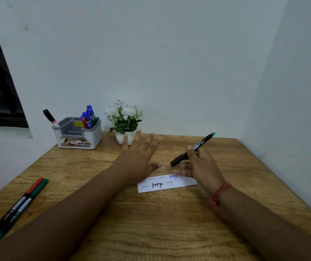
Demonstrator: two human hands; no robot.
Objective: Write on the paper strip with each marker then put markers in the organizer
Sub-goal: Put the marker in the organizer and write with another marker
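My right hand (200,165) grips a black marker with a green end cap (193,149), held tilted above the table, green tip pointing up and right. My left hand (139,156) hovers open with fingers spread, just left of the marker and above the far edge of the white paper strip (166,183). The strip lies flat mid-table and carries black and blue handwriting. A grey and white organizer (79,133) stands at the back left with several markers upright in it. Two more markers, a red-capped one (25,198) and a green-capped one (22,209), lie side by side at the left table edge.
A small white pot of artificial white flowers (124,121) stands at the back, right of the organizer and just behind my left fingers. The wooden table (169,223) meets white walls at the back and right. A dark window sits at far left.
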